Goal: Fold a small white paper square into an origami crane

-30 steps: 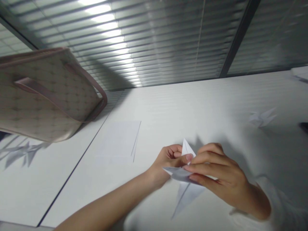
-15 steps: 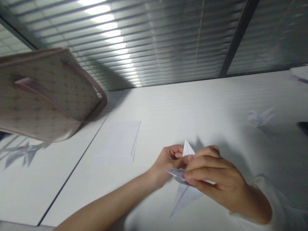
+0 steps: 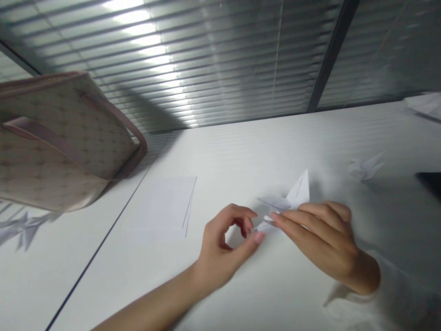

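Observation:
A half-folded white paper figure (image 3: 292, 200) lies on the white table (image 3: 262, 151), one point sticking up. My right hand (image 3: 320, 239) pinches its near edge with fingers pressed together. My left hand (image 3: 225, 246) hovers just left of the paper, fingers curled apart, holding nothing, its thumb tip close to the paper's corner.
A flat stack of white paper sheets (image 3: 168, 204) lies left of my hands. A beige patterned handbag (image 3: 65, 138) stands at the far left. A small folded paper crane (image 3: 365, 168) sits at the right, with a dark object (image 3: 430, 181) at the right edge. Window blinds (image 3: 220, 59) run behind the table.
The paper has turned and moved right and away, now held by my right hand alone. My left hand has let go of it and drawn back with fingers apart.

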### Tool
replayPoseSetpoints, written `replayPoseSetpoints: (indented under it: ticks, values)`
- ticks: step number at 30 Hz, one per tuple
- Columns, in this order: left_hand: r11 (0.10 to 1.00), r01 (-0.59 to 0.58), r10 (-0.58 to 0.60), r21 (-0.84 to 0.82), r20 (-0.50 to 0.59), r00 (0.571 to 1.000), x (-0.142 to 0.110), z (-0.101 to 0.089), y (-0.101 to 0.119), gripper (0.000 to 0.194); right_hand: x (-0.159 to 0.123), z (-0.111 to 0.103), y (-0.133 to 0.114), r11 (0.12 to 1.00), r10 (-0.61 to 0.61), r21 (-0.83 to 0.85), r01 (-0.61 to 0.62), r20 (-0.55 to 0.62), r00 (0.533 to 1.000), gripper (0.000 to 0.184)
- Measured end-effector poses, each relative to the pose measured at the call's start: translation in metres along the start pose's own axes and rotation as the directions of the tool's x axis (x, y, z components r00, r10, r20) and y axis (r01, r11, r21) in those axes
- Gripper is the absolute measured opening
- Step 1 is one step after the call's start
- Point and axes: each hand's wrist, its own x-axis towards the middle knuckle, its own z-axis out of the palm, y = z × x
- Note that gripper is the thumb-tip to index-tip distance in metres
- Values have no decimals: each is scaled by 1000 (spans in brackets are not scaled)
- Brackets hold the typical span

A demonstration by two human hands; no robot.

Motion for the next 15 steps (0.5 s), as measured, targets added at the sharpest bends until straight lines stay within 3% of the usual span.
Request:
replayPoseSetpoints:
  ticks: [2,7,11,15]
  values:
    - [998,65,-65,-5,36,997,-3,6,2,20,1,0,0,997,-43,-68,43,8,999,24]
    - [958,253,-262,-132,-62,963,1,15,5,4,3,5,-4,992,-76,-100,76,5,997,23]
    - [901,332,-349,-278,-12,937,4,12,3,7,-1,10,-1,998,-21,-61,19,-28,999,20]
    - [850,377,-386,-367,52,921,6,9,2,8,-2,11,5,999,-41,-24,41,-16,999,21]
